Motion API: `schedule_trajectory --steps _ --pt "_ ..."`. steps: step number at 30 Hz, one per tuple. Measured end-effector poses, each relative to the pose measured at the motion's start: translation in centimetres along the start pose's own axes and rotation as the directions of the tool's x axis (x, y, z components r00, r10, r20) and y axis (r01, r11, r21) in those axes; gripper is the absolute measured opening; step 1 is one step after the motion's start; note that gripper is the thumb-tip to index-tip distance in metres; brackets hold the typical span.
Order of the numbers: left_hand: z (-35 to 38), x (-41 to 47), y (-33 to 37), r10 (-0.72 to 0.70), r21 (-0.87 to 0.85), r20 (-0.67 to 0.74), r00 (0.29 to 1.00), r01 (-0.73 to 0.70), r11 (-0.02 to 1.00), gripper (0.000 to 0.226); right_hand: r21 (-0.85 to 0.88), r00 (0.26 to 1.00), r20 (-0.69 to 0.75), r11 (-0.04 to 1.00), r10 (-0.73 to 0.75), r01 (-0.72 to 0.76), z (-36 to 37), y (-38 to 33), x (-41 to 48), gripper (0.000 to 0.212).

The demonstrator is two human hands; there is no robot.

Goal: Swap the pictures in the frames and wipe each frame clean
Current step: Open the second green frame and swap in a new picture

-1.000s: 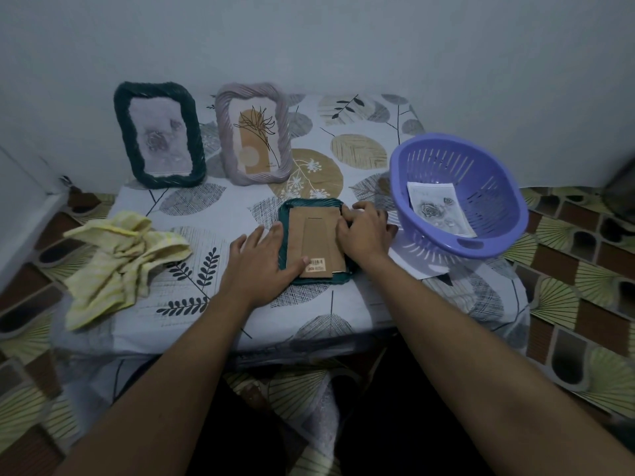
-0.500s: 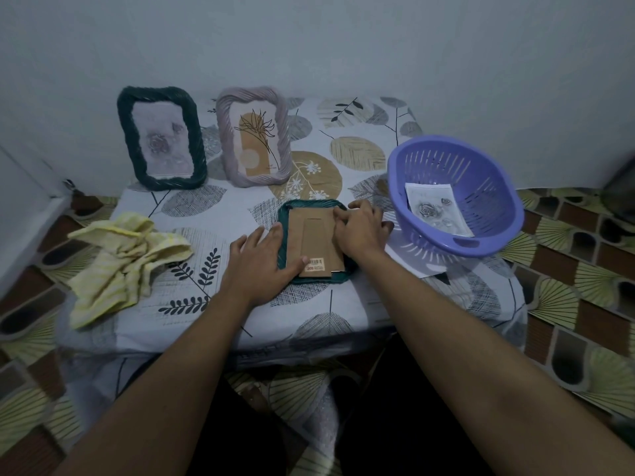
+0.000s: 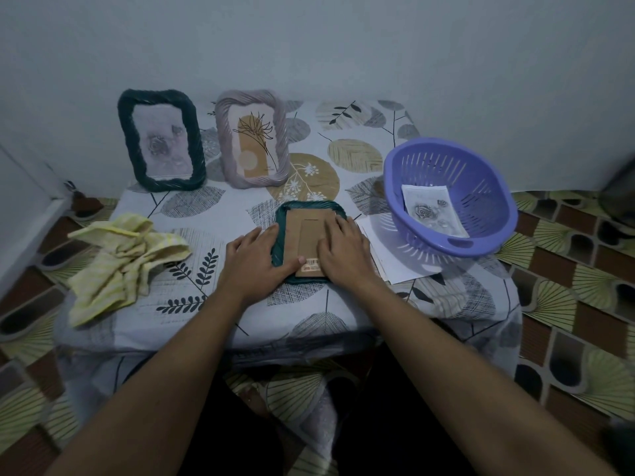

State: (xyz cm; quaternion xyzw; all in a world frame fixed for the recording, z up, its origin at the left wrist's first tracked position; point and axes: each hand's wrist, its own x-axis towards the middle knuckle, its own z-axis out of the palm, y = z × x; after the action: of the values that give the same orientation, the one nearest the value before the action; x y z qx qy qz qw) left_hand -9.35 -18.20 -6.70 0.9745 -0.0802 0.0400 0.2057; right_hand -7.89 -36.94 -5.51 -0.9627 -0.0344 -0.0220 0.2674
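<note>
further onto the backing, right hand

**Setting: room in a home**

A low table is seen draped in a leaf-print tablecloth and set against a plain painted wall. The floor is covered in patterned fan-and-brick sheeting of household style. Two decorative picture frames are stood at the back of the table: a dark green frame and a pale pink frame. A purple plastic basket of kitchen type and a crumpled yellow rag are laid on the table.
</note>
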Motion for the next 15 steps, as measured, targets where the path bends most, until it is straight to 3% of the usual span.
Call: schedule_trajectory --steps 3,9,13,15 --pt "0.0 -0.1 -0.4 0.01 -0.071 -0.033 0.999 -0.013 0.997 0.089 0.011 0.999 -0.033 1.0 -0.008 0.008 0.1 0.1 0.1 0.048" --pt "-0.9 -0.8 -1.3 -0.01 -0.421 -0.113 0.994 -0.039 0.906 0.041 0.005 0.999 -0.05 1.0 -0.012 0.012 0.3 0.2 -0.1 0.046" --pt "-1.7 -0.9 -1.8 -0.023 -0.736 0.013 1.0 0.025 0.677 0.025 0.014 0.998 -0.06 1.0 -0.006 0.007 0.4 0.3 -0.1 0.045" --pt "-2.3 -1.0 -1.8 0.019 -0.729 0.059 0.998 0.03 0.684 0.026 0.014 0.998 -0.06 1.0 -0.003 0.004 0.4 0.3 -0.1 0.045"
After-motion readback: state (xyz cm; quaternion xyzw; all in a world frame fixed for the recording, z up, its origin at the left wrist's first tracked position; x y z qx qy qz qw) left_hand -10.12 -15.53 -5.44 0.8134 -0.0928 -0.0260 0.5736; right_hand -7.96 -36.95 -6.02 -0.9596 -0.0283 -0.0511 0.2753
